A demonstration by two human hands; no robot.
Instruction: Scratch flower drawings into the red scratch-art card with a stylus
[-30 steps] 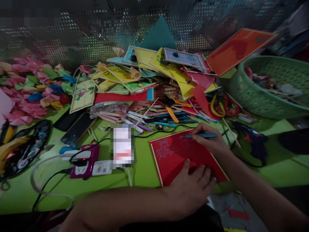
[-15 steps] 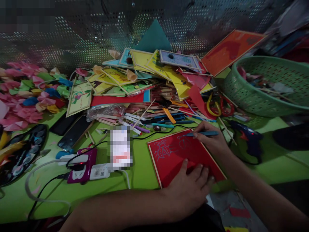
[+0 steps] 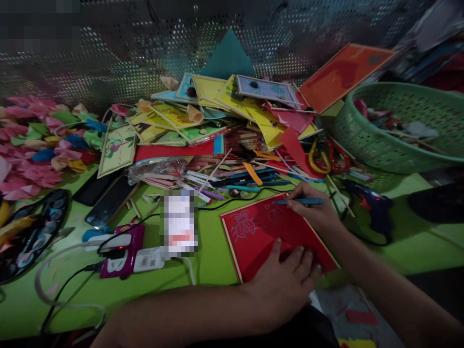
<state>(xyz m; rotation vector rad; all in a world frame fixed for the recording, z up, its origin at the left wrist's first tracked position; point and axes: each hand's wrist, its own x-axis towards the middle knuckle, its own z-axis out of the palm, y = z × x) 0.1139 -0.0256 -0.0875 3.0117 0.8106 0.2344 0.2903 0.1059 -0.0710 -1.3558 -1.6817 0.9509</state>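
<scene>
A red card (image 3: 261,244) edged with thin wooden strips lies on the green table (image 3: 208,270) in front of me. On its left part is a ladybug drawing (image 3: 243,225) in pale blue lines, and beside it a second, smaller outline (image 3: 272,215). My right hand (image 3: 311,205) grips a blue pen (image 3: 308,201), its tip at the top of that second outline. Fingers spread, my left hand (image 3: 286,280) rests flat on the lower part of the card.
Pens, sticks and framed cards (image 3: 174,116) pile up behind. Right are a green basket (image 3: 395,130), yellow-handled scissors (image 3: 319,157) and a glue gun (image 3: 371,205). Left are a magenta power strip (image 3: 125,251) with cables, phones (image 3: 110,200), a blurred-out screen (image 3: 180,222) and paper flowers (image 3: 39,140).
The pen tip has shifted slightly along the top of the second outline, and my right hand has moved a little left with it. My left hand stays in place on the card.
</scene>
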